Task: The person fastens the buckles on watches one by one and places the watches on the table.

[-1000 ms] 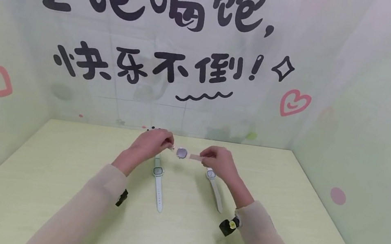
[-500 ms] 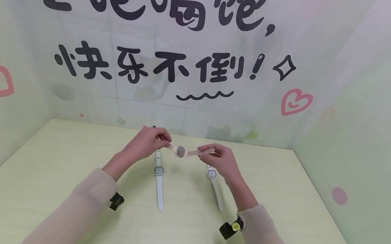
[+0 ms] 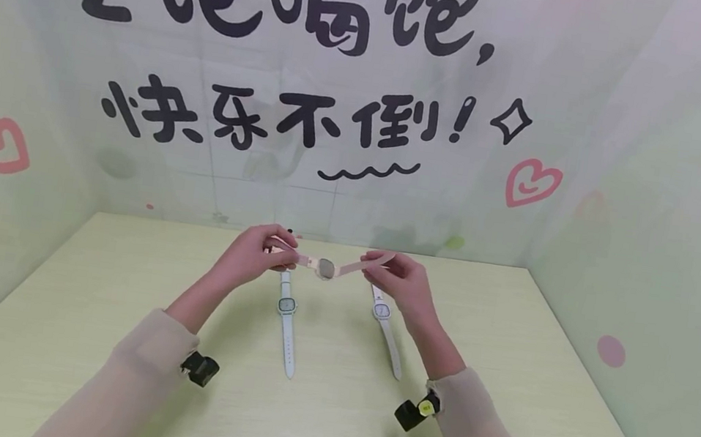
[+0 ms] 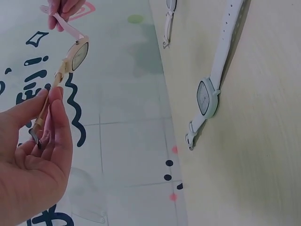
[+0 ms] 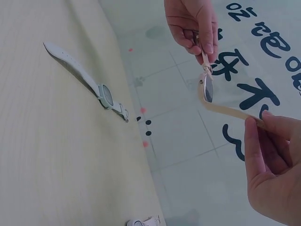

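Note:
A pale pink wristwatch (image 3: 326,268) is stretched between both hands, above the far part of the table. My left hand (image 3: 255,254) pinches its buckle-end strap between thumb and fingers; in the left wrist view the metal buckle (image 4: 35,136) shows below the fingertips. My right hand (image 3: 405,282) pinches the longer strap, its free tip standing up past the fingers. The watch case (image 5: 207,88) hangs between the hands, its strap bent beside it. Below lie a light green-white watch (image 3: 287,305), nearer the left hand, and a white watch (image 3: 382,311) under the right hand.
The pale wood table (image 3: 325,414) ends at a back wall (image 3: 227,195) printed with large dark characters and pink hearts. Side walls enclose it left and right. A small black camera sits on each wrist, the left one (image 3: 201,369) and the right one (image 3: 411,412).
Both hands keep hold of the pink watch. The left hand has shifted slightly left and its wrist has turned. The long strap's tip now stands up beyond the right fingers.

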Action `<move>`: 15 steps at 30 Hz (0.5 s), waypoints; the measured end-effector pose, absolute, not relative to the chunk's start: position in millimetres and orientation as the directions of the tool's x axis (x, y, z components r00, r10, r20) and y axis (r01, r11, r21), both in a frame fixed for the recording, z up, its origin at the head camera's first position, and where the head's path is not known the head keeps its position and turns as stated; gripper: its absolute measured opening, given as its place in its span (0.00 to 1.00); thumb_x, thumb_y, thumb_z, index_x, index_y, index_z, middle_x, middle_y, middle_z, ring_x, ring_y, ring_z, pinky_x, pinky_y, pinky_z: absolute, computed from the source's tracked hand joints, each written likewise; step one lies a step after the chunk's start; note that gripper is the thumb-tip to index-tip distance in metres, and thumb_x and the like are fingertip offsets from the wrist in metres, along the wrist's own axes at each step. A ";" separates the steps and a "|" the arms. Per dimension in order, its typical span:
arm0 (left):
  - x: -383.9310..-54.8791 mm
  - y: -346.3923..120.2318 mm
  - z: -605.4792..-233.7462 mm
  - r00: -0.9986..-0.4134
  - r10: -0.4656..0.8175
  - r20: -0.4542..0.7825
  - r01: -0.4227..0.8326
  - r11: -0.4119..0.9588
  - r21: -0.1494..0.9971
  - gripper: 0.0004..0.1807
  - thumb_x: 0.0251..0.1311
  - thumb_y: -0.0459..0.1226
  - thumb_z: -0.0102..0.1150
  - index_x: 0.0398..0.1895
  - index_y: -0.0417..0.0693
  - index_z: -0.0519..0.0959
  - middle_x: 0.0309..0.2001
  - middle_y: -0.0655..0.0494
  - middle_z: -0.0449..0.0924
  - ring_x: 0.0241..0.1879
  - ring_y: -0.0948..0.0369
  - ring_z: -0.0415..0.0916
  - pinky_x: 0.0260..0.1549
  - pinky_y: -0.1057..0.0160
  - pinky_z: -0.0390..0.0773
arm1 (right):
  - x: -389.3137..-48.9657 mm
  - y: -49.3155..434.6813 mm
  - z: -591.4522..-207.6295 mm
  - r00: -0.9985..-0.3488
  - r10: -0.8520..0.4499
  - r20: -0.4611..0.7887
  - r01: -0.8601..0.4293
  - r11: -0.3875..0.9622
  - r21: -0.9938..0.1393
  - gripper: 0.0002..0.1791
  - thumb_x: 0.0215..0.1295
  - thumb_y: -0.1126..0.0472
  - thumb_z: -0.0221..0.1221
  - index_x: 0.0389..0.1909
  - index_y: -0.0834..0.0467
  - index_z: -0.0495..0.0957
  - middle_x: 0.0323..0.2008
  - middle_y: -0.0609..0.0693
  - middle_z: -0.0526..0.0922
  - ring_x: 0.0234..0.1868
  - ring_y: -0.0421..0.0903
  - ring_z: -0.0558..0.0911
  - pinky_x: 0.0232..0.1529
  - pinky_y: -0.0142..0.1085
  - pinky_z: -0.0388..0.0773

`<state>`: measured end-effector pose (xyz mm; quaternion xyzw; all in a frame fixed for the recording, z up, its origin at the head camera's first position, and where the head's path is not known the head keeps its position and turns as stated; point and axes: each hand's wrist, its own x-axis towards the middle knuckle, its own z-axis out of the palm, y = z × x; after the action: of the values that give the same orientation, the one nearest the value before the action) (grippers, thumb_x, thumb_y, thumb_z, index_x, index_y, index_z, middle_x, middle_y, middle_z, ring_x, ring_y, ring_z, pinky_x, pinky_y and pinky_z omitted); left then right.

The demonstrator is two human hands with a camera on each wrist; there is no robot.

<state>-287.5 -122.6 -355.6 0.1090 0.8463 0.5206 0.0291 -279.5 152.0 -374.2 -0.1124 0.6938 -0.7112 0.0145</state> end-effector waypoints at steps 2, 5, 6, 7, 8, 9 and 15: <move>-286.7 -123.6 -356.8 -0.976 0.210 0.047 0.125 0.376 0.918 0.15 0.66 0.32 0.61 0.51 0.31 0.73 0.52 0.33 0.82 0.35 0.66 0.85 0.46 0.58 0.86 | -279.2 151.8 -373.7 -0.976 -0.168 0.142 -0.135 -0.051 -0.989 0.18 0.67 0.69 0.61 0.56 0.71 0.77 0.48 0.56 0.87 0.43 0.38 0.87 0.50 0.33 0.84; -284.5 -125.3 -358.0 -0.979 0.200 0.037 0.103 0.331 0.938 0.14 0.66 0.31 0.62 0.49 0.31 0.72 0.47 0.36 0.83 0.35 0.66 0.85 0.45 0.60 0.86 | -278.7 151.2 -373.9 -0.978 -0.153 0.143 -0.134 -0.068 -0.989 0.18 0.67 0.68 0.61 0.55 0.71 0.77 0.48 0.57 0.86 0.44 0.39 0.87 0.51 0.34 0.84; -283.9 -125.8 -358.2 -0.980 0.195 0.038 0.101 0.324 0.941 0.14 0.65 0.31 0.62 0.47 0.31 0.72 0.45 0.39 0.83 0.35 0.66 0.85 0.44 0.62 0.86 | -278.5 151.1 -374.1 -0.978 -0.149 0.143 -0.134 -0.071 -0.988 0.18 0.67 0.68 0.61 0.55 0.70 0.77 0.49 0.57 0.86 0.44 0.39 0.87 0.51 0.34 0.84; -283.3 -126.4 -358.5 -0.981 0.191 0.038 0.099 0.321 0.942 0.13 0.65 0.32 0.62 0.47 0.31 0.73 0.42 0.42 0.83 0.35 0.66 0.85 0.43 0.64 0.86 | -278.1 150.9 -374.2 -0.979 -0.144 0.144 -0.134 -0.074 -0.988 0.18 0.67 0.68 0.61 0.56 0.70 0.77 0.49 0.56 0.86 0.45 0.39 0.87 0.51 0.34 0.84; -282.7 -127.0 -358.7 -0.982 0.187 0.039 0.099 0.319 0.942 0.13 0.65 0.32 0.63 0.46 0.32 0.73 0.40 0.45 0.83 0.34 0.66 0.85 0.42 0.65 0.86 | -277.8 150.7 -374.5 -0.980 -0.138 0.142 -0.132 -0.081 -0.988 0.17 0.68 0.68 0.61 0.56 0.69 0.77 0.49 0.56 0.86 0.45 0.39 0.87 0.51 0.34 0.83; -282.2 -127.5 -359.0 -0.982 0.186 0.044 0.103 0.323 0.941 0.13 0.64 0.33 0.63 0.45 0.32 0.74 0.37 0.48 0.83 0.34 0.67 0.85 0.41 0.66 0.86 | -277.6 150.5 -374.7 -0.980 -0.136 0.142 -0.131 -0.086 -0.988 0.18 0.68 0.68 0.61 0.56 0.70 0.77 0.49 0.56 0.86 0.45 0.39 0.87 0.51 0.34 0.83; -279.7 -129.9 -361.4 -0.975 0.207 0.083 0.153 0.348 0.925 0.11 0.66 0.35 0.62 0.41 0.34 0.75 0.29 0.56 0.82 0.28 0.67 0.81 0.35 0.68 0.86 | -276.4 149.0 -375.5 -0.980 -0.137 0.146 -0.128 -0.131 -0.983 0.20 0.69 0.68 0.60 0.59 0.71 0.75 0.46 0.50 0.87 0.47 0.39 0.87 0.53 0.33 0.83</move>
<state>-279.7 -129.9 -361.4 0.1096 0.8205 0.5605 0.0242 -276.4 149.0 -375.5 -0.1007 0.6593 -0.7451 0.0031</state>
